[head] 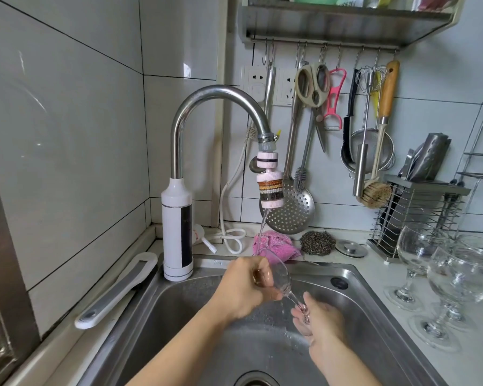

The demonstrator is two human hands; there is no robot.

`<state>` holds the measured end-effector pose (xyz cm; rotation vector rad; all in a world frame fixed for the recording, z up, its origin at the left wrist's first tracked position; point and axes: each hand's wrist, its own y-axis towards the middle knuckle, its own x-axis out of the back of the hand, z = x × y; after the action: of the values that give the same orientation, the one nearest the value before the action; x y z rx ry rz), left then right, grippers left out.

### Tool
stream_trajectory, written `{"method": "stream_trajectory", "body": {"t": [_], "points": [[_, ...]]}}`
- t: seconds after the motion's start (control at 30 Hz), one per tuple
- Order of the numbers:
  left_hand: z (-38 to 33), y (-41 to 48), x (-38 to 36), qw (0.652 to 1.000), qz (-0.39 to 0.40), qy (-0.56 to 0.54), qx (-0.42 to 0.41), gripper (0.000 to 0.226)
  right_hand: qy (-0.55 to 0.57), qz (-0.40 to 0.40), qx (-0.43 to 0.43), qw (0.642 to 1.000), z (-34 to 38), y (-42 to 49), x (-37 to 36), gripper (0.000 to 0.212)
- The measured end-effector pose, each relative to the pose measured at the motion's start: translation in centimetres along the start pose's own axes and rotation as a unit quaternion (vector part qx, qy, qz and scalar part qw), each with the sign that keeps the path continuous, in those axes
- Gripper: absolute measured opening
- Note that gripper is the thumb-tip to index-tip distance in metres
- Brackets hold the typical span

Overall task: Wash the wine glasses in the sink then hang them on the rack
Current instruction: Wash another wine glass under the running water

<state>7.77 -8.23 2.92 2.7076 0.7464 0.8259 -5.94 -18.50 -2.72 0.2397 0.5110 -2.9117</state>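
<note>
Steel sink (363,299), basin wet. Curved faucet (207,91) at the sink's back-left corner, running. Cluster of upright wine glasses (418,246) on the counter along the sink's right edge. Left hand (241,289) is wrapped round the bowl of the held wine glass (280,277), which is tilted over the basin with its foot down-right. Right hand (322,323) curls round stem and foot. Pink cloth (275,243) and steel scourer (317,243) at the sink's back edge. Thin water stream (262,227) lands on the held glass's rim.

You're in a home kitchen: a steel sink (179,316) set in a counter (471,366), a curved tap (215,91) at its back left corner, tiled walls (67,135) behind it, scissors (313,84), skimmer (293,215) and whisk (371,76) hung above it.
</note>
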Motion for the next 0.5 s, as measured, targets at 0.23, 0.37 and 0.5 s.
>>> {"method": "stream_trajectory", "body": {"t": [0.23,0.37,0.5], "points": [[-0.22,-0.21,-0.08,0.991,-0.023,0.112,-0.074,0.033,0.022,-0.008,-0.02,1.0,-0.03,-0.06,0.06,0.019],[-0.62,-0.09,0.12,1.0,0.003,0.0,0.006,0.027,0.045,-0.009,0.023,0.999,0.1,-0.57,-0.57,0.02],[-0.85,-0.18,0.37,0.995,0.028,-0.09,0.023,0.021,0.069,0.023,-0.016,0.997,0.41,-0.67,-0.58,0.013]]}}
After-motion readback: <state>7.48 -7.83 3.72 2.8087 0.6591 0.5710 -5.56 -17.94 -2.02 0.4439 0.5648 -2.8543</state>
